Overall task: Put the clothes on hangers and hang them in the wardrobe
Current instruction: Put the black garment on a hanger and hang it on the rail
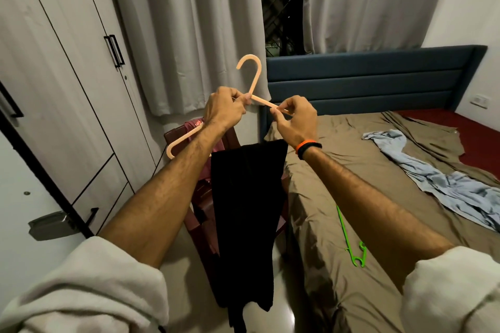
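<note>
The left hand (223,109) grips the peach plastic hanger (253,81) at the base of its hook, while the right hand (295,119) pinches the hanger's right arm between fingertips and thumb, so both hold it up in front of the chest. A black garment (247,213), likely trousers, hangs folded below the hands, apparently draped over the hanger's lower bar, though the bar itself is hidden. This looks like the tail end of mounting the garment; next it probably needs centring so it will not slide off, then a turn left to the wardrobe (67,67), whose doors appear closed here and would have to be opened with a freed hand. Behind the garment stands a maroon plastic chair (201,197) with a pinkish cloth (193,127) on it, close enough to snag the hanging fabric. On the bed (351,170) to the right lie a light blue garment (443,178) and a green hanger (349,238), still waiting.
</note>
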